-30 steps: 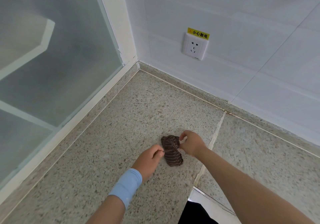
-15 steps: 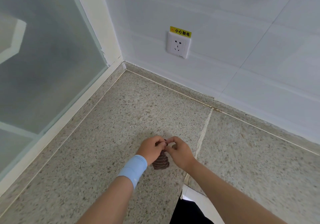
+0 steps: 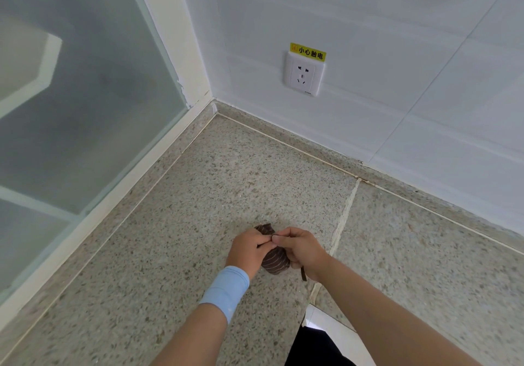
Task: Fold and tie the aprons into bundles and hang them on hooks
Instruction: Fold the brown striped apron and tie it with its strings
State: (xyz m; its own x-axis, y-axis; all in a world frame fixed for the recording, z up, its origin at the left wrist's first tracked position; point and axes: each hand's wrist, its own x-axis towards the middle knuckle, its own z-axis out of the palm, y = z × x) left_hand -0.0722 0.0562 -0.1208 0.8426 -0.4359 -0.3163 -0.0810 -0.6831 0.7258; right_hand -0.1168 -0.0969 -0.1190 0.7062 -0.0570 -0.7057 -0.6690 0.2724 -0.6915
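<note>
Hands, the left hand (image 3: pixel 248 252) and the right hand (image 3: pixel 304 252), which a second ago pulled apart at either side of the apron bundle (image 3: pixel 275 263), have closed in over it. Their fingertips now meet and pinch the tie at its top, while a loose strap end (image 3: pixel 303 275) trails beneath the right palm. The small brown striped bundle rests on the speckled stone desk (image 3: pixel 198 195) near its front edge, so the knot looks nearly finished; hanging remains, and no hook shows.
</note>
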